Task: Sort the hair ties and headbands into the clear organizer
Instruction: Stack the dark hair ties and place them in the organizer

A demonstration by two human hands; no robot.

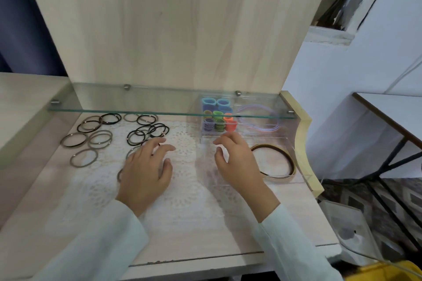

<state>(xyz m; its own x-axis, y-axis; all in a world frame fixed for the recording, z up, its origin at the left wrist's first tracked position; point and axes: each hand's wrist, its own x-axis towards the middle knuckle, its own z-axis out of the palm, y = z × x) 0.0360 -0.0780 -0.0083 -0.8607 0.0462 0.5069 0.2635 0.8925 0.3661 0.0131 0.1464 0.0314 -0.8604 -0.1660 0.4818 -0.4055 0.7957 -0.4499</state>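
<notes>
Several black and grey-brown hair ties [100,136] lie loose on the left of the wooden surface. The clear organizer [294,143] stands at the right, under the glass shelf. Its back left part holds coloured small ties [217,121] in stacks; a pale purple headband [258,118] lies in the back right part, and a brown-and-black headband [277,157] in the front part. My left hand [146,166] hovers with loosely curled fingers over ties near the doily, holding nothing I can see. My right hand [237,162] is over the organizer's front left corner, fingers relaxed.
A glass shelf [137,100] juts out low over the back of the surface. A white lace doily [182,189] covers the middle. A wooden back panel rises behind. To the right, off the edge, stand a dark-framed table [388,116] and a white box [351,230] on the floor.
</notes>
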